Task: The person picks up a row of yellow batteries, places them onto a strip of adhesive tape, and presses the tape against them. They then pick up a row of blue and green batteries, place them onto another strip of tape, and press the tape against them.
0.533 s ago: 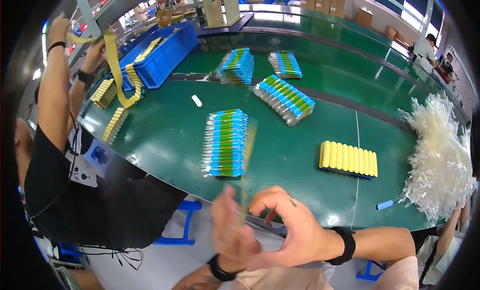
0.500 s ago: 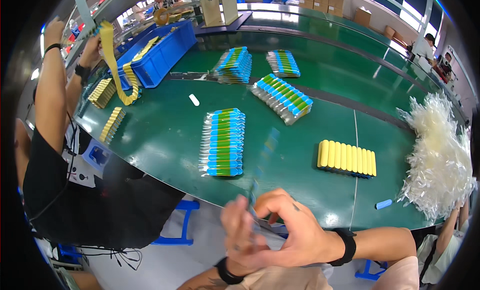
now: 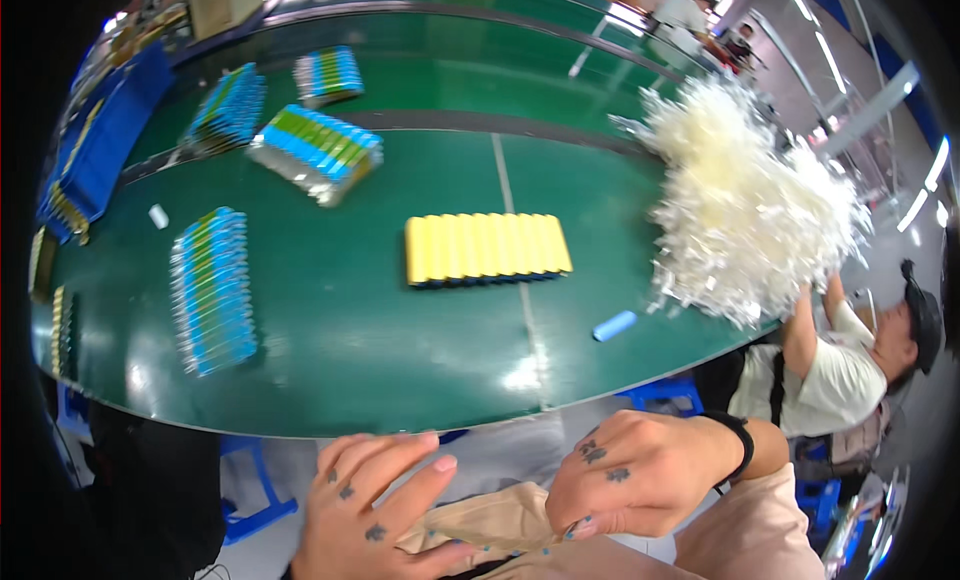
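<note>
My left hand (image 3: 368, 495) lies low in front of me with its fingers spread, resting flat on a fold of beige cloth (image 3: 490, 520) at my lap. My right hand (image 3: 640, 472), with a black wristband, is curled over the same cloth; its fingertips press into it and whether they grip anything is hidden. Both hands are below the near edge of the green table (image 3: 400, 380). Nearest on the table are a row of yellow cylinders (image 3: 485, 248) and a small light blue cylinder (image 3: 614, 325).
A fanned row of blue-green packs (image 3: 212, 290) lies at the left, with more packs (image 3: 315, 150) farther back. A big heap of clear plastic sleeves (image 3: 750, 200) sits at the right edge, beside a seated person (image 3: 850, 365). Blue stools (image 3: 660, 395) stand under the table.
The view has swung to the right. Both hands have dropped from the table edge down to my lap, and the thin clear strip they held between them is no longer seen.
</note>
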{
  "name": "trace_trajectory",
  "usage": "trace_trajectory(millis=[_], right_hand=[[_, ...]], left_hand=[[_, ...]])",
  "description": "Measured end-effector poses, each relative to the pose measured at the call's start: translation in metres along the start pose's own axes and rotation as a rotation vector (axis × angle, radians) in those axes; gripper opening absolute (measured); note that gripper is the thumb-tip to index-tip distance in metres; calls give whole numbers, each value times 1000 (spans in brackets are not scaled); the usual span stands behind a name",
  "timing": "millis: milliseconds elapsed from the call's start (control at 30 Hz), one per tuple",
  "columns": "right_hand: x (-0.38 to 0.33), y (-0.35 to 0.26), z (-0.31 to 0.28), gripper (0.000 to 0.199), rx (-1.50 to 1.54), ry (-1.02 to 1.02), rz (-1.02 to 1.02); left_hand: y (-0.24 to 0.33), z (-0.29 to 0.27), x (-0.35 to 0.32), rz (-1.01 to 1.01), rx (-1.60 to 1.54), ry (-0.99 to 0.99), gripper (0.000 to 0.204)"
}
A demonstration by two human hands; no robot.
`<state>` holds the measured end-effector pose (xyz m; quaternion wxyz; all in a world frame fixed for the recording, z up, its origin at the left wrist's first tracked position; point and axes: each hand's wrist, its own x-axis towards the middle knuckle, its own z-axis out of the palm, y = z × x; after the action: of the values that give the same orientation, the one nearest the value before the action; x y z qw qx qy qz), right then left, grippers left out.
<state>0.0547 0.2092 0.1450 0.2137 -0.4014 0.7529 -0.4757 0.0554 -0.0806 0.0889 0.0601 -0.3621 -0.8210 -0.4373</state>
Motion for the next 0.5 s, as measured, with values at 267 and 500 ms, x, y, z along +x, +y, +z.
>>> trace_trajectory(millis=[267, 500], right_hand=[[-70, 20, -8, 16, 215, 289, 388], [-89, 45, -1, 24, 380, 356, 267]], left_hand=[[-13, 44, 10, -574, -682, -380, 16], [-13, 52, 21, -320, -515, -379, 21]])
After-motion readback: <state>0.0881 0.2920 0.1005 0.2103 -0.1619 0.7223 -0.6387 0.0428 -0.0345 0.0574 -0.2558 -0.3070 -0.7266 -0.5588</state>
